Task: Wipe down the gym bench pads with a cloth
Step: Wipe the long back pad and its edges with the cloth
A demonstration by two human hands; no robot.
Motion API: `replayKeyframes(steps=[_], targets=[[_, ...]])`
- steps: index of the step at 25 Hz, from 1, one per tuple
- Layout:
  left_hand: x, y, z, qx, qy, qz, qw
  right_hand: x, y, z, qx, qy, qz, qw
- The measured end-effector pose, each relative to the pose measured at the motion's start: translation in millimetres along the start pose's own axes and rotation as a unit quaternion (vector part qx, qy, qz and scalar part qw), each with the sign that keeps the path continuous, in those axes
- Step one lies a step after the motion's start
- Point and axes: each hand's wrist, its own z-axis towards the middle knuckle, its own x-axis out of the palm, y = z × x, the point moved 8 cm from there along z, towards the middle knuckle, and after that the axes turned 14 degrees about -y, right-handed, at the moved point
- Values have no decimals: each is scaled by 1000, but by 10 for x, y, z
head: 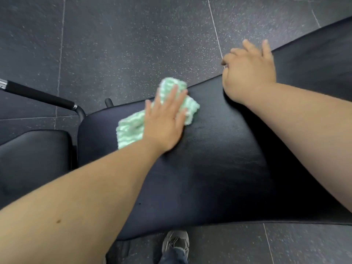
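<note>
You are mid-wipe on the long black vinyl bench pad [219,159], with the cloth pressed flat under your left hand.

Your left hand [164,122] lies open, palm down and fingers spread, pinning the pale green ribbed cloth [133,128] to the pad near its far edge; nothing is pinched. Your right hand [247,71] curls over the pad's far edge to brace, holding no cloth. The wiping looks to be under way, with much bare pad on your near side and to the right. Next, I judge, you need firm, even pressure as you sweep across that bare part, then the smaller black seat pad [34,155] just beside it.
</note>
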Motion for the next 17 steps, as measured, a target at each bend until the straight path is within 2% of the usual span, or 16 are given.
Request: replayKeyframes(steps=[2, 3, 4, 6, 8, 9, 10, 12, 13, 14, 15, 17], targets=[[1, 537, 57, -202, -44, 17, 978, 72, -17, 19, -4, -20, -22, 1000], [-1, 606, -136, -271, -34, 4, 962, 91, 19, 2, -11, -35, -21, 999], [-8, 455, -334, -261, -14, -31, 965, 81, 57, -19, -16, -56, -13, 998], [-58, -367, -583, -79, 44, -107, 990, -23, 52, 14, -15, -83, 9, 996], [-21, -764, -430, 97, 70, -148, 982, -60, 16, 11, -6, -71, 32, 997], [-10, -716, -175, 128, 73, -132, 980, -68, 18, 1, -2, -71, 41, 997], [17, -513, 135, 87, 53, -113, 988, -39, 3, -2, -1, -75, 35, 997], [-45, 139, 429, -82, -35, -30, 996, 38, 49, 4, -7, -82, 20, 996], [-49, 385, 296, -158, -61, -26, 985, 59, 85, 8, -11, -85, 10, 996], [-61, 458, 93, -202, -51, -64, 976, 71, 124, 6, -8, -83, 11, 996], [-113, 340, -66, -214, -34, -132, 967, 70, 141, 9, -2, -81, 21, 996], [-213, -35, -85, -148, -32, -218, 964, 48, 178, 7, 12, -78, 54, 995]])
